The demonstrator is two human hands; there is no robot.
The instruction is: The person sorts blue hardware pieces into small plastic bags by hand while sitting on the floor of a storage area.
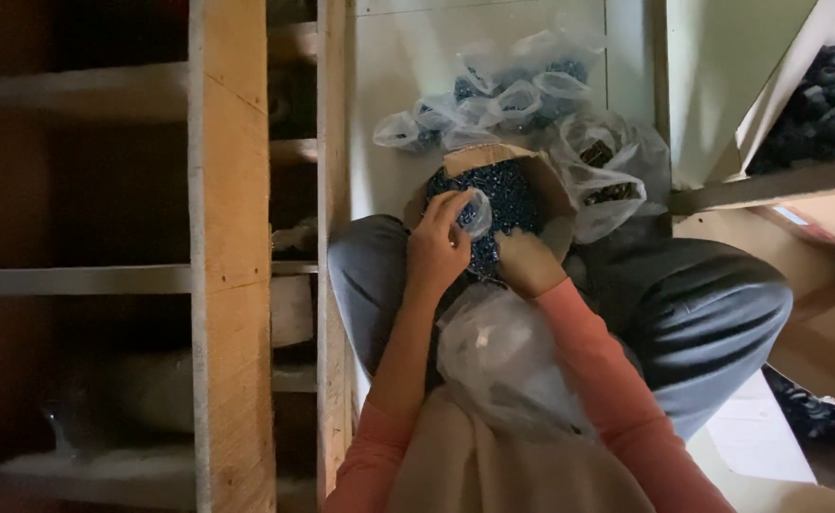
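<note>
A cardboard box (546,185) full of small dark blue parts (508,195) sits on the floor between my knees. My left hand (436,249) hovers over the box and pinches a small clear plastic bag (476,213) by its mouth. My right hand (524,264) rests low at the box's near edge, fingers curled down into the parts; what it grips is hidden. A bundle of empty clear bags (503,356) lies on my lap.
Several filled clear bags (522,90) are piled on the floor beyond the box. A wooden shelf frame (232,256) stands at left. At right are a box of dark round parts (831,104) and another cardboard box (831,332).
</note>
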